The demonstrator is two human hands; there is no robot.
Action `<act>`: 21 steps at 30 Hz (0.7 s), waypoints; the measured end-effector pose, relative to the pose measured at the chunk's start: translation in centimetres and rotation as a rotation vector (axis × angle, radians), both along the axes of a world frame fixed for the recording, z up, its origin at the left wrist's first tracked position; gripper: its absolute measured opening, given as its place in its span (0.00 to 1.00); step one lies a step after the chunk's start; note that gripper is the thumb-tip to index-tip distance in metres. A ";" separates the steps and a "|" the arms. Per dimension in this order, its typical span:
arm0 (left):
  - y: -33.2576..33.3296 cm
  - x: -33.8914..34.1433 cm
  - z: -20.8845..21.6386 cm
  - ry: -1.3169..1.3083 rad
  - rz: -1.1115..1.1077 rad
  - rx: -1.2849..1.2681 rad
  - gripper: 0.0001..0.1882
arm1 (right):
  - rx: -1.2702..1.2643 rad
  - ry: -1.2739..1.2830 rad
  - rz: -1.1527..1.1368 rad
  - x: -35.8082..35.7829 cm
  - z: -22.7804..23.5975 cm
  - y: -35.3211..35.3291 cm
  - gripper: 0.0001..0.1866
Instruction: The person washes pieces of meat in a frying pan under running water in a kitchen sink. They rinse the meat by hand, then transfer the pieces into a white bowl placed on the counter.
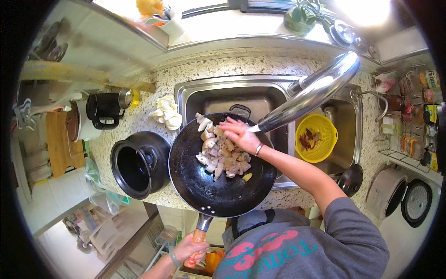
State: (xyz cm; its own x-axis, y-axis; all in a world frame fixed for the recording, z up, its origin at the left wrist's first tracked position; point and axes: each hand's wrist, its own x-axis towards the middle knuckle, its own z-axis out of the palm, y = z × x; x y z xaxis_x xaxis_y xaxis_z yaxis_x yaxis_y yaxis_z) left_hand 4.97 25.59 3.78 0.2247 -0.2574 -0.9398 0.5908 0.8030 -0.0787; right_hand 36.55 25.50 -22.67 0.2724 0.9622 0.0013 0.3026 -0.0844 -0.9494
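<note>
- From where I stand, the person's left hand [191, 251] is wrapped around the wooden handle [200, 235] of a big dark wok [197, 190], down at its near side.
- The right hand [243, 136] is not clenched: palm down, fingers stretched out, it lies over the far part of the wok, its fingertips at the heap of pale meat pieces [225, 156]. I can't tell whether it is pressing on any of them.
- The meat sits inside the wok, bunched from the far rim to the middle, with one small yellow piece [247, 177] at the heap's near edge.
- The wok overlaps the near left part of a steel double sink [272, 98] and the speckled countertop [163, 76]; I can't make out what bears its weight.
- A shiny faucet [316, 90] slants in from the far right, its tip just beside the right hand.
- In the sink's right basin stands a yellow strainer basket [320, 122] with some reddish-brown bits [309, 138] in it.
- Left of the wok, near it, is a round-bellied black pot [159, 143], its mouth uncovered; behind that lies a crumpled white cloth [166, 113].
</note>
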 end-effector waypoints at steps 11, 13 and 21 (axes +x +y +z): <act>-5.0 -3.1 -6.2 -0.239 0.082 0.143 0.10 | -0.206 1.263 -0.326 2.7 5.1 2.1 0.21; -5.2 -3.2 -6.7 -0.240 0.092 0.157 0.10 | -0.219 1.113 -0.293 1.9 5.6 3.0 0.20; -6.5 -3.4 -7.1 -0.225 0.095 0.212 0.10 | -0.109 -0.554 0.063 -3.4 5.7 6.0 0.22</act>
